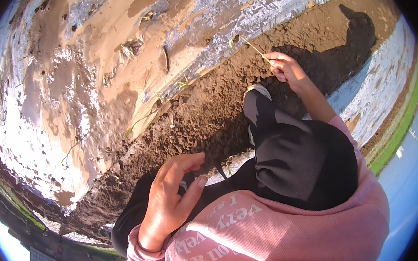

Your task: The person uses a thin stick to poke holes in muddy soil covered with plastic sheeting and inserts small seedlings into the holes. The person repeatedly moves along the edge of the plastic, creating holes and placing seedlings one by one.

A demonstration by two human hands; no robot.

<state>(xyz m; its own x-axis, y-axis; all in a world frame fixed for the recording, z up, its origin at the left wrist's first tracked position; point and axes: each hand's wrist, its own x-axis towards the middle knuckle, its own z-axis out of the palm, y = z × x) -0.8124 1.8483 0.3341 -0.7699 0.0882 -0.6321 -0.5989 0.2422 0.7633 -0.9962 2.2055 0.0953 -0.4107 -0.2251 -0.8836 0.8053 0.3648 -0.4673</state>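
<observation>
My right hand (288, 69) is stretched out over the soil and pinches a thin yellowish stick (253, 48) between thumb and fingers. The far tip of the stick reaches a small dark hole (236, 39) near the edge of the mud-streaked plastic mulch film (191, 43). Beside that hole is a small green seedling (232, 41). Above my lap, my left hand (172, 197) hovers with its thumb spread from the bent fingers and nothing in its grasp. My bent knee (307, 163) in black trousers lies between the hands.
A furrow of crumbly brown soil (207, 108) runs beside the film, with my shoe (259, 89) in it. More seedlings (182, 84) grow along the film's edge. Another film-covered bed (379, 91) lies at the right. Wet mud and bright glare cover the left part of the bed.
</observation>
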